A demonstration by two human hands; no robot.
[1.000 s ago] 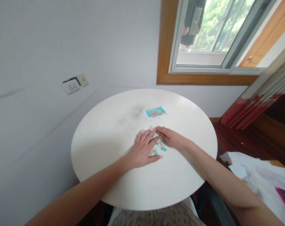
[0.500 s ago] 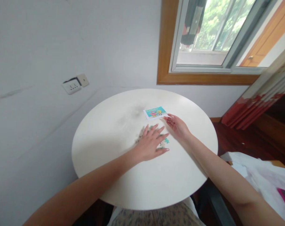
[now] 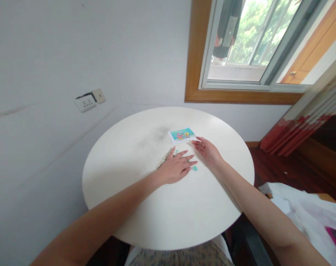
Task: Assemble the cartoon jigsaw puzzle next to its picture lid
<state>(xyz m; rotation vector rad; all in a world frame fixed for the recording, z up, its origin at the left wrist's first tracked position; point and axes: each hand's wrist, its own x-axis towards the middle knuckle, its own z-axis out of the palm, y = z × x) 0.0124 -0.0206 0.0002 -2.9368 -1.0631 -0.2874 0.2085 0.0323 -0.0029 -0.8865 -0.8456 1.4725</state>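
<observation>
My left hand (image 3: 175, 168) lies palm down with fingers spread over a small heap of jigsaw puzzle pieces (image 3: 162, 161). Pale pieces show at its left side, and the palm hides most of the rest. A turquoise puzzle piece (image 3: 194, 168) sits just right of its fingertips. Beyond the heap, a small card with a colourful cartoon picture on turquoise (image 3: 181, 135) is slightly raised at its near right corner. That corner is pinched between the thumb and fingers of my right hand (image 3: 208, 150).
A round white table (image 3: 162, 218) bears all this, with a grey smudge on its top. Behind it are a wall with a socket (image 3: 86, 102) and a wood-framed window. White cloth or plastic (image 3: 303, 210) lies low at the right, near a dark chair armrest (image 3: 251, 236).
My left hand's fingers have drawn closer together and shifted slightly left over the pieces, leaving a turquoise piece uncovered at the right. My right hand stays at the card's corner.
</observation>
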